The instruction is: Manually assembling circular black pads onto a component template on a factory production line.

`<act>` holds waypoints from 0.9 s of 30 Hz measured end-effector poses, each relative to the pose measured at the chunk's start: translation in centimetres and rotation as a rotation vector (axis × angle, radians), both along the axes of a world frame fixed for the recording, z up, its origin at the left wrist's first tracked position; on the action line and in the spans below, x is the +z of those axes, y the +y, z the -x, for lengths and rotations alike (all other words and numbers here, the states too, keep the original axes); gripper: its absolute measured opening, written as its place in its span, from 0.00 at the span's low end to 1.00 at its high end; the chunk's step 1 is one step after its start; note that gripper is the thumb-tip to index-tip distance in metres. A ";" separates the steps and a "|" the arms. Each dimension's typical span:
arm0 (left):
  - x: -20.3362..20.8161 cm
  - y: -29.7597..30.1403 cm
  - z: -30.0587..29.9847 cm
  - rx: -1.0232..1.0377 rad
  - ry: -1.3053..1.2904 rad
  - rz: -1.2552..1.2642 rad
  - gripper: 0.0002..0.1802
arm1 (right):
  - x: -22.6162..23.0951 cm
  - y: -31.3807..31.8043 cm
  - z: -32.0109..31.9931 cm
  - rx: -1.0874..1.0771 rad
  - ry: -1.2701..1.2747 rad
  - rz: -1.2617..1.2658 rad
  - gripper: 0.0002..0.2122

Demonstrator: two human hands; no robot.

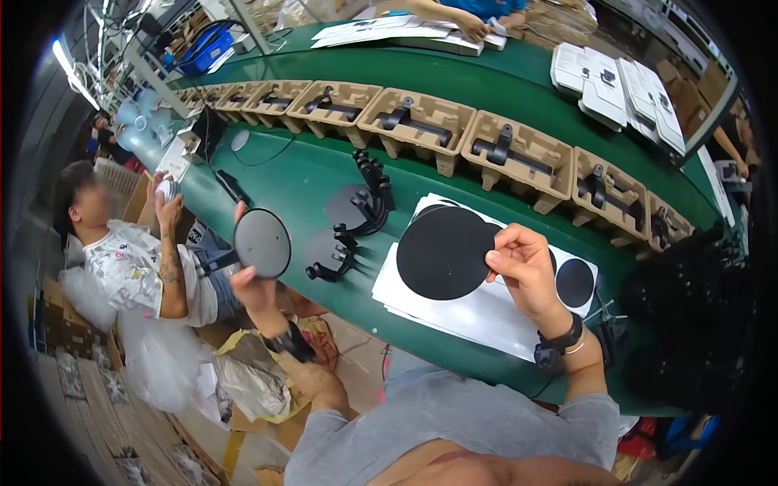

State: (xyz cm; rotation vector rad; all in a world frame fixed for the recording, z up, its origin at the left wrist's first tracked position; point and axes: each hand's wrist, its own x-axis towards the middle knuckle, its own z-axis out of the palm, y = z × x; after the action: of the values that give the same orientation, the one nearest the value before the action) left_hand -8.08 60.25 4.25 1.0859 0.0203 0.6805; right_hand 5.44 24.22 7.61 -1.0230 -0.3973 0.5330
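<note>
My left hand (258, 296) is closed on a round grey base plate (263, 244), held up near the table's left edge. A black bracket (217, 259) juts out from behind the plate. Over the white sheets, my right hand (525, 267) pinches the right edge of a thin black round pad (447, 253). Beneath it lies a stack of white backing sheets (442, 317), with another black round pad (575, 283) on its right part. Left of the stack are black brackets on round bases (326, 248) and several more black brackets (374, 182).
A row of brown pulp trays (415, 123) with black stand parts crosses the green table (324, 146). White printed cartons (620, 93) lie at the far right. On the left a co-worker (121, 267) holds a white round thing; another person's hand (470, 28) works at the far side.
</note>
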 end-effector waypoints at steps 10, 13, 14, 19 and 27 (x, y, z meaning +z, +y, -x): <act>3.1 -17.9 -5.6 -0.364 -0.002 0.399 0.55 | 1.2 1.1 3.5 -0.065 0.003 -0.059 0.04; 3.7 -19.0 -5.8 -0.514 -0.015 0.384 0.56 | 1.1 1.1 4.0 -0.099 0.026 -0.104 0.04; 3.8 -19.2 -5.8 -0.564 -0.027 0.370 0.56 | 1.2 1.0 4.0 -0.103 0.023 -0.101 0.04; 3.9 -19.3 -5.7 -0.578 -0.034 0.358 0.58 | 1.5 1.2 4.1 -0.143 0.028 -0.025 0.04; 4.2 -18.7 -5.8 -0.578 0.017 0.234 0.58 | 1.4 1.5 3.8 -0.149 0.005 0.017 0.04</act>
State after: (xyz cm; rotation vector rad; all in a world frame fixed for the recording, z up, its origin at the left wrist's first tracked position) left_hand -2.28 41.52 8.47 0.8142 -0.1888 0.1422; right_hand 1.65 25.71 9.00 -1.0580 -0.3096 0.4056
